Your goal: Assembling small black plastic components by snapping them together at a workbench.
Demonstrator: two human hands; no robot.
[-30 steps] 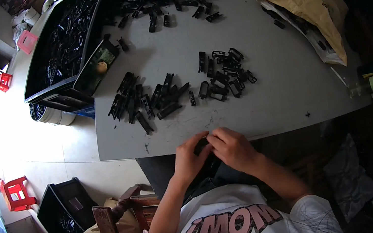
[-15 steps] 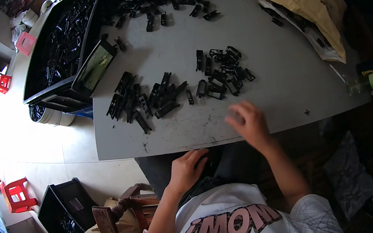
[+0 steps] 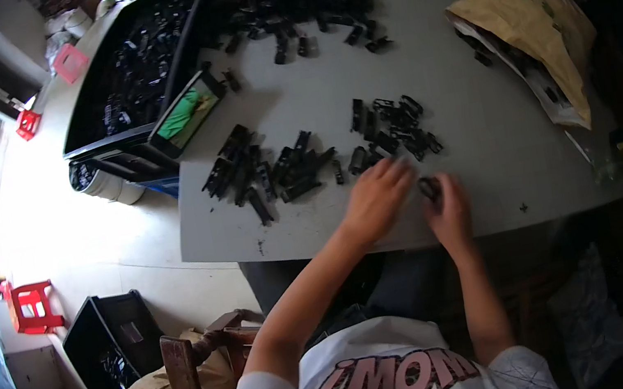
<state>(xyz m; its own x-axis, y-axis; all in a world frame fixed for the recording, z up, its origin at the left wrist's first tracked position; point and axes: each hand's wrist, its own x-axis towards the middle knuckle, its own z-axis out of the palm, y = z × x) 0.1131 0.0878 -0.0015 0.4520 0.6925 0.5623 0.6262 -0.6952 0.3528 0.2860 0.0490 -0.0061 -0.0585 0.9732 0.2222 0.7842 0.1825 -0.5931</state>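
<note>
My right hand [image 3: 450, 207] is closed on a small black plastic part [image 3: 429, 188], held just above the front of the grey table [image 3: 311, 240]. To its left, my left hand [image 3: 377, 199] reaches over the table, its blurred fingertips at the near edge of a loose pile of small black plastic frames [image 3: 399, 125]. Whether those fingers pinch anything is not visible. Further left lies a second group of longer black plastic parts [image 3: 235, 162], with several more black parts [image 3: 299, 173] beside it.
At the far left stands a large black crate [image 3: 139, 66] full of black parts, a phone with a lit screen [image 3: 189, 116] leaning on it. A big heap of black parts [image 3: 294, 2] covers the back. An open brown paper sack [image 3: 527, 23] lies at the right.
My left hand has come up from my lap to the pile's near edge. The right hand has moved slightly right and now shows a black part in it. The phone picture has changed.
</note>
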